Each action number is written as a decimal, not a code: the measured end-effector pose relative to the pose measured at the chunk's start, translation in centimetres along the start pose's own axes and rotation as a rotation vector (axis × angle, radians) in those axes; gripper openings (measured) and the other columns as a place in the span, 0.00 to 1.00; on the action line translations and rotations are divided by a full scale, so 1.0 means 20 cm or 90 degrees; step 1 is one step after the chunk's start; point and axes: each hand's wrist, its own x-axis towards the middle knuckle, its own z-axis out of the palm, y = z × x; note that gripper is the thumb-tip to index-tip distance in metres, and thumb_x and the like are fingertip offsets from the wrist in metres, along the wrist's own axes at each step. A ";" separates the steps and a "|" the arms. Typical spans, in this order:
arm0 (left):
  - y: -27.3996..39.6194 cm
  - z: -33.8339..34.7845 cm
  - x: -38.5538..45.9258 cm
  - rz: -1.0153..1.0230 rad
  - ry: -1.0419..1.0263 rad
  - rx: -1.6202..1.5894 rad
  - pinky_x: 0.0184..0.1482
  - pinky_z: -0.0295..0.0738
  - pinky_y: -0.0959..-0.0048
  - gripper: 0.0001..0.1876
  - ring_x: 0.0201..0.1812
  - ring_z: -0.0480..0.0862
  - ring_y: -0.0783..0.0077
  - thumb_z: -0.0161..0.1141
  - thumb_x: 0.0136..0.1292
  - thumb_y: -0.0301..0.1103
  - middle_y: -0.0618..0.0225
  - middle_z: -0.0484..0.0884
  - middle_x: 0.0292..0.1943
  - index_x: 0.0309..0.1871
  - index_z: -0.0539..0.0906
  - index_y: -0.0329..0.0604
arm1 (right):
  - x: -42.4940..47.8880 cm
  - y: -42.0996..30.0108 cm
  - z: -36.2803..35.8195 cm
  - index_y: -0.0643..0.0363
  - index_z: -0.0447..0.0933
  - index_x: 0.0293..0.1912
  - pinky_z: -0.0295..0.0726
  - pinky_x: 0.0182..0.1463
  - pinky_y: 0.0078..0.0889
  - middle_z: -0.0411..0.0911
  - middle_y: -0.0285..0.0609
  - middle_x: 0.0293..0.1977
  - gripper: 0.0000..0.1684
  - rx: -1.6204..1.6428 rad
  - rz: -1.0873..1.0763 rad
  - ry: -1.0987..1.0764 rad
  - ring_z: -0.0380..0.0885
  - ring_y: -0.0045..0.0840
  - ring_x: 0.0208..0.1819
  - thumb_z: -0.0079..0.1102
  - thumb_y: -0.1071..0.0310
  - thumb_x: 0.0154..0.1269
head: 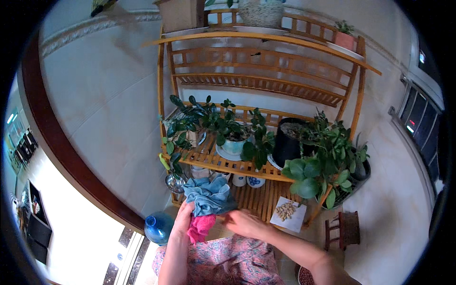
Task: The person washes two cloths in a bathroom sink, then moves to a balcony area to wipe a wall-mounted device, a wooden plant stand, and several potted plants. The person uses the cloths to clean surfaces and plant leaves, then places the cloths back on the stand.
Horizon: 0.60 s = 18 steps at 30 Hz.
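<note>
A crumpled blue cloth is bunched up in front of my body. Below it hangs a bright pink cloth. My left hand grips the bundle from its left side, with the pink cloth against the fingers. Close to the bundle's lower right edge is my right hand, blurred and with curled fingers. Whether it pinches the cloth is unclear.
Ahead stands a slatted wooden plant rack with several potted plants. Pale pods or nuts lie on a white sheet at lower right. A blue plastic bottle stands left, a small wooden stool right.
</note>
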 end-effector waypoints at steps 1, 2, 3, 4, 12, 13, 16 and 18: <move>0.00 0.08 -0.05 0.006 0.019 0.023 0.56 0.78 0.64 0.19 0.51 0.83 0.64 0.55 0.66 0.33 0.60 0.81 0.52 0.59 0.74 0.36 | -0.14 -0.09 -0.09 0.61 0.72 0.55 0.80 0.48 0.47 0.79 0.54 0.38 0.25 0.061 -0.002 0.044 0.81 0.46 0.42 0.60 0.56 0.65; -0.03 0.13 -0.06 0.019 0.030 0.044 0.55 0.79 0.65 0.19 0.50 0.83 0.64 0.54 0.64 0.33 0.59 0.81 0.50 0.57 0.74 0.36 | -0.24 -0.15 -0.13 0.62 0.70 0.55 0.79 0.48 0.45 0.78 0.54 0.41 0.27 0.099 -0.029 0.070 0.81 0.46 0.43 0.62 0.55 0.64; -0.07 0.19 -0.08 0.030 0.039 0.060 0.54 0.79 0.65 0.19 0.49 0.83 0.63 0.54 0.63 0.34 0.59 0.81 0.49 0.56 0.75 0.36 | -0.35 -0.20 -0.16 0.62 0.67 0.55 0.79 0.49 0.44 0.77 0.55 0.44 0.30 0.131 -0.053 0.097 0.81 0.45 0.44 0.63 0.53 0.62; -0.11 0.28 -0.11 0.015 0.028 0.025 0.53 0.80 0.65 0.19 0.49 0.82 0.62 0.54 0.64 0.36 0.58 0.81 0.51 0.56 0.75 0.37 | -0.43 -0.22 -0.18 0.63 0.65 0.54 0.79 0.49 0.42 0.76 0.56 0.47 0.32 0.163 -0.073 0.123 0.81 0.44 0.45 0.65 0.52 0.61; -0.37 0.78 -0.25 0.086 -0.099 -0.120 0.63 0.70 0.64 0.25 0.57 0.78 0.64 0.56 0.65 0.37 0.60 0.78 0.56 0.61 0.70 0.33 | -0.72 -0.11 -0.20 0.64 0.75 0.48 0.77 0.47 0.41 0.80 0.57 0.37 0.27 0.274 -0.136 0.277 0.82 0.45 0.43 0.68 0.53 0.59; -0.39 0.81 -0.25 0.091 -0.107 -0.086 0.64 0.69 0.62 0.24 0.58 0.77 0.63 0.55 0.65 0.40 0.60 0.78 0.57 0.61 0.71 0.35 | -0.77 -0.08 -0.22 0.65 0.76 0.46 0.77 0.45 0.41 0.81 0.57 0.35 0.26 0.255 -0.092 0.244 0.82 0.43 0.41 0.67 0.52 0.59; -0.44 0.93 -0.21 0.073 -0.163 -0.056 0.67 0.65 0.58 0.24 0.62 0.74 0.59 0.51 0.66 0.46 0.61 0.77 0.59 0.60 0.74 0.40 | -0.91 -0.03 -0.32 0.66 0.79 0.37 0.77 0.37 0.41 0.79 0.53 0.23 0.25 0.258 -0.096 0.239 0.83 0.38 0.30 0.63 0.49 0.62; -0.43 1.01 -0.20 0.015 -0.197 -0.133 0.69 0.63 0.59 0.25 0.62 0.74 0.60 0.51 0.66 0.43 0.59 0.76 0.61 0.61 0.72 0.38 | -1.05 -0.02 -0.47 0.65 0.78 0.30 0.77 0.31 0.41 0.77 0.53 0.18 0.25 0.142 -0.030 0.171 0.81 0.39 0.23 0.62 0.48 0.60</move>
